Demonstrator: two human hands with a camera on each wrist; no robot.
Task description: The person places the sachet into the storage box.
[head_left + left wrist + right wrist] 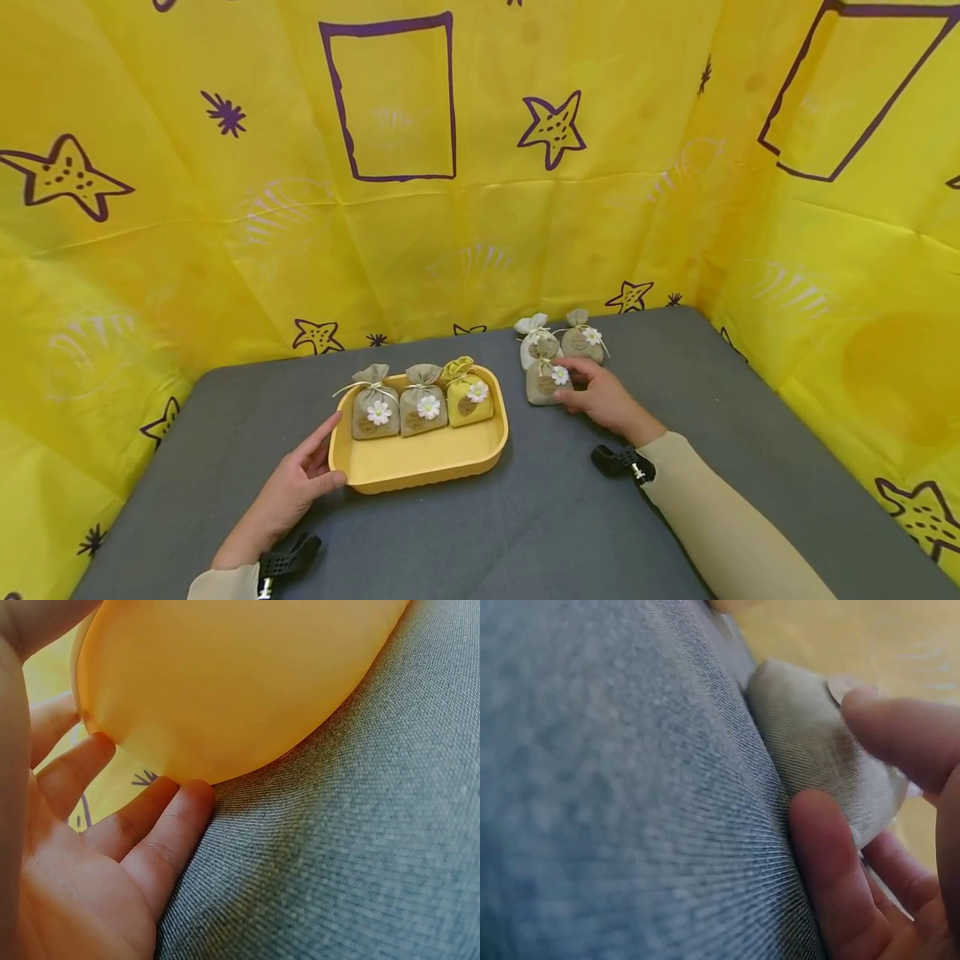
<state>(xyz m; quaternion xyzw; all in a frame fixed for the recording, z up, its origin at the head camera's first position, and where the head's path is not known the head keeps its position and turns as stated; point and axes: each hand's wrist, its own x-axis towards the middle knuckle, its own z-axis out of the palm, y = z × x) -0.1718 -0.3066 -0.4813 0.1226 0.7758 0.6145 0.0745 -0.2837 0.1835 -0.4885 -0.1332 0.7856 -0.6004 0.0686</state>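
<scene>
Gripping grey sachet (545, 383) right hand (603, 398), round label unreadable, left hand (288, 492) touching yellow tray (420, 462)

Sachet labels (546, 385) too small to read

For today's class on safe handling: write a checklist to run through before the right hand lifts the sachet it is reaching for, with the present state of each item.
1. Left hand steadies yellow tray: ok.
2. Right hand touches grey sachet: ok.
3. Fingers fully closed round it: cannot tell.
4. Free space in tray front: ok.
5. Three tray sachets upright: ok.
6. Neighbouring sachets clear of the grasp: not ok, they touch.
</scene>
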